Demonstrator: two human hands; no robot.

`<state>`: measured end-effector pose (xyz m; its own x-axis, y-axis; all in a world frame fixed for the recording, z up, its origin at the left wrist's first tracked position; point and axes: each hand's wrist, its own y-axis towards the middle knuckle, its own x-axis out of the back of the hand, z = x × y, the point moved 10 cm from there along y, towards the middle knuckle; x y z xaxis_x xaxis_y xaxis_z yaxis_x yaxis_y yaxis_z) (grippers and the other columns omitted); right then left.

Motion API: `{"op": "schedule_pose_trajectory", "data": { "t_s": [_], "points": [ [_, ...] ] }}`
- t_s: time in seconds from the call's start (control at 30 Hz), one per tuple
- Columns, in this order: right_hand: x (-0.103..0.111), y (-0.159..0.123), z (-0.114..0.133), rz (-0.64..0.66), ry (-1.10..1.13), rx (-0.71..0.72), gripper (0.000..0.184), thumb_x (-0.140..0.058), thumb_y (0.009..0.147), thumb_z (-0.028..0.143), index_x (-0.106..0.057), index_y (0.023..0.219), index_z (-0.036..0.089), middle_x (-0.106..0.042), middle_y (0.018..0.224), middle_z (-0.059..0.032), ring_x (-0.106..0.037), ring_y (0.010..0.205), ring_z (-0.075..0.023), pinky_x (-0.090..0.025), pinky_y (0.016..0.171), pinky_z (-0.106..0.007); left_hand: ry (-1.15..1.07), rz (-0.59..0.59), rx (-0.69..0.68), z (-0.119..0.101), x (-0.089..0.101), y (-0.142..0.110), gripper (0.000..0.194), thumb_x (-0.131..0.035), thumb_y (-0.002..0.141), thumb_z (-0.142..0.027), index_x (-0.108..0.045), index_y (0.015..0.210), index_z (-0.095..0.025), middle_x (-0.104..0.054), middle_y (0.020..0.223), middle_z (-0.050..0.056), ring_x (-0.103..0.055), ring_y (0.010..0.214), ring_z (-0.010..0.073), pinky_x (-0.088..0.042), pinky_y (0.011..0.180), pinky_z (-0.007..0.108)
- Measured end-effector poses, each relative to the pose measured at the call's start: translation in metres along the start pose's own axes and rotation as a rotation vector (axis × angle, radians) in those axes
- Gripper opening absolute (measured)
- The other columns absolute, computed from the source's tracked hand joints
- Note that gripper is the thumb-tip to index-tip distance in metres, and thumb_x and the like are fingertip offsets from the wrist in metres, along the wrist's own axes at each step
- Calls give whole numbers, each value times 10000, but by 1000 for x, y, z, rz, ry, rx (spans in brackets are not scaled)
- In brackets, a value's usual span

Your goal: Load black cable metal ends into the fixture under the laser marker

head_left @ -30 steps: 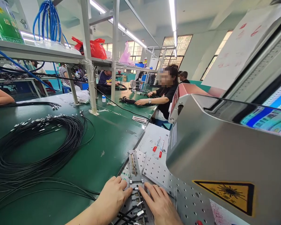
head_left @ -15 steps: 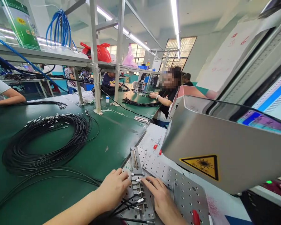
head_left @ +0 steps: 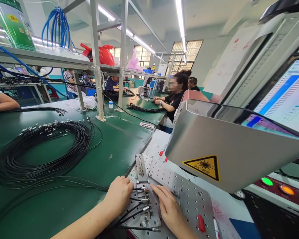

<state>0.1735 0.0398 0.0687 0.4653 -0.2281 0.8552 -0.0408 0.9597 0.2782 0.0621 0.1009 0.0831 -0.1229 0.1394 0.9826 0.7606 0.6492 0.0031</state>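
Both hands sit at the near edge of the bench, either side of a small metal fixture (head_left: pixel 146 202) bolted to the perforated plate (head_left: pixel 189 196). The left hand (head_left: pixel 119 196) curls loosely at the fixture's left side, fingertips pinching what looks like one thin black cable (head_left: pixel 129 212) where it feeds in. The right hand (head_left: pixel 168 209) lies flat and open, fingers pressing down on the fixture's right edge, gripping nothing. Several silver connector tips (head_left: pixel 146 208) lie in the slots, side by side; whether each is fully seated is hard to tell from here. To do this well, each tip should sit straight and bottomed in its slot, cables untwisted, fingers kept out from under the laser head (head_left: pixel 229 146) at the right. The big cable coil (head_left: pixel 40 152) lies well apart on the green table (head_left: pixel 119 142).
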Motion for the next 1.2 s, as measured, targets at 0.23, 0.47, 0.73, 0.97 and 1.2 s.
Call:
{"op": "schedule_pose_trajectory", "data": {
  "t_s": [0.23, 0.47, 0.73, 0.97, 1.2],
  "points": [
    [2, -1, 18, 39, -93, 103, 607, -279, 634, -61, -525, 1110, 224, -549, 1014, -80, -502, 960, -190, -470, 828, -386, 146, 24, -119, -13, -3, -8, 163, -394, 763, -60, -525, 746, -155, -540, 791, 60, -476, 733, 205, -356, 644, 330],
    [4, 5, 25, -10, -192, 130, 552, -304, 633, -57, -582, 1020, 221, -576, 959, -85, -530, 899, -204, -499, 761, -382, 120, 23, -282, -27, -10, -7, 173, -377, 836, -157, -482, 968, -197, -514, 843, 31, -464, 731, 187, -332, 613, 323],
    [-2, 6, 18, 10, -116, 86, 528, -293, 653, -53, -595, 1004, 198, -565, 949, -103, -516, 900, -224, -486, 758, -429, 173, 32, -332, -32, -11, -5, 186, -374, 853, -201, -476, 1009, -202, -529, 865, 32, -449, 760, 196, -287, 594, 325],
    [3, 0, 12, -23, 2, 80, 556, -273, 671, -44, -538, 1092, 203, -551, 998, -87, -501, 956, -196, -470, 815, -400, 68, -30, -288, -24, 3, -25, 163, -412, 818, -218, -469, 971, -211, -503, 919, 30, -407, 832, 202, -281, 659, 339],
    [9, -3, 2, -103, 91, 33, 496, -271, 712, -12, -570, 1031, 222, -575, 952, -59, -540, 914, -162, -482, 784, -334, 99, -54, -183, -8, 3, -31, 112, -436, 801, -126, -473, 711, -179, -520, 801, 10, -417, 764, 167, -278, 658, 320]
  ]
}}
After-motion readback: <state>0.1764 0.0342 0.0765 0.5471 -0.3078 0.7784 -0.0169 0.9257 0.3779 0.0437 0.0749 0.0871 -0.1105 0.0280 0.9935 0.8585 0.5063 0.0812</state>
